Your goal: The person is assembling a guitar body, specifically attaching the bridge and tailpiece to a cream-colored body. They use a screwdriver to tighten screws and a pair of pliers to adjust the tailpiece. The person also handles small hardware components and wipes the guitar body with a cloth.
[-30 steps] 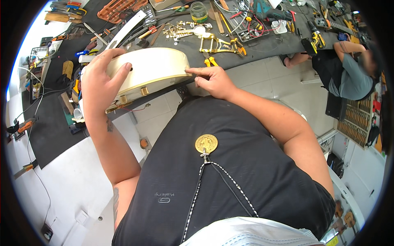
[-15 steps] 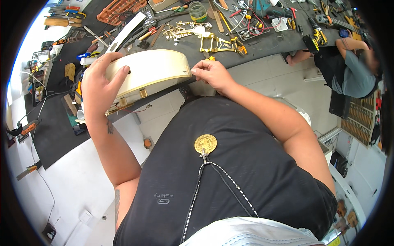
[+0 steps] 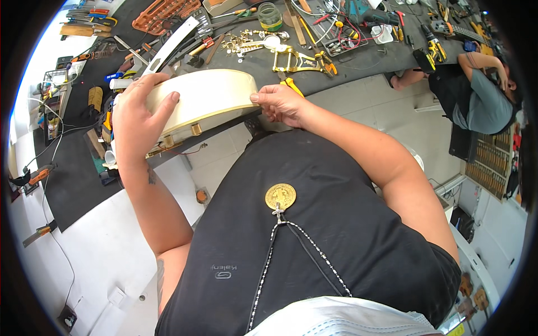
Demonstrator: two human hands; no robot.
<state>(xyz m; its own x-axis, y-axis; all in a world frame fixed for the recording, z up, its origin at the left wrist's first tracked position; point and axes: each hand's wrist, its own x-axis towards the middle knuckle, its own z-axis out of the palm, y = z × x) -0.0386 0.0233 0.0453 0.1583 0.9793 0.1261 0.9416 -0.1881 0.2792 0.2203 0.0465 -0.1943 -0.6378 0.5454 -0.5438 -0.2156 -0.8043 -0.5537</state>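
A cream electric guitar body (image 3: 207, 92) stands on its edge at the bench front, its curved side facing up and a gold fitting (image 3: 195, 129) on the face towards me. My left hand (image 3: 134, 115) grips it at the left, thumb on the side and fingers over the far part. At the body's right end, my right hand (image 3: 283, 103) has its thumb and curled fingers closed against the rim. Whatever lies between those fingertips is hidden. Yellow-handled pliers (image 3: 291, 85) lie just beyond the right hand. Further back rests a gold vibrato tailpiece (image 3: 302, 61).
Small gold hardware (image 3: 244, 43) lies scattered on the dark bench mat (image 3: 364, 66), near a glass jar (image 3: 270, 17). A cordless drill (image 3: 431, 47) sits far right. Another person (image 3: 487, 89) is seated beyond the bench at right. A thin wire dangles below the guitar body.
My right hand has shifted slightly left, its fingertips now over the end of the guitar body. The body has turned a little, and the pliers show more. The other person's arm has moved.
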